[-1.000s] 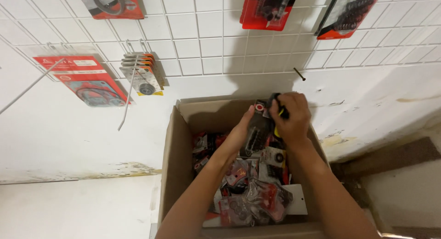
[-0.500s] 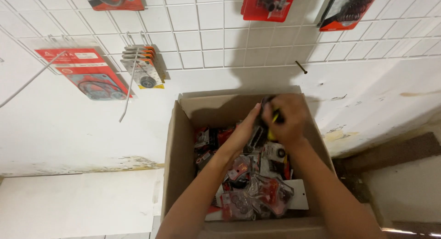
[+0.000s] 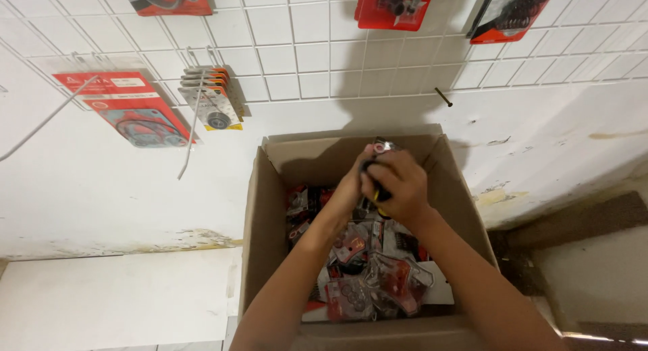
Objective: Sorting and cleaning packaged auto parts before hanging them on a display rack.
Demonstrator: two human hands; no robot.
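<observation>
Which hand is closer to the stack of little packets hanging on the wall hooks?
The left hand. It sits on the side of the cardboard box toward the hanging stack of packets, while the right hand is beside it, farther over. Neither touches the stack.

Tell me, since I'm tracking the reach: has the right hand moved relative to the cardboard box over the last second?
Barely. The right hand stays over the back of the cardboard box, near its rear wall, still gripping a small packet together with the left hand.

Warm, fairly bright indoor light falls from behind the viewer, throwing a broad soft shadow on the white wall just above the cardboard box [image 3: 270, 243]. The box's inside is dimmer. Focus is mostly sharp; grid lines above the box bow slightly toward the frame's edges.
</observation>
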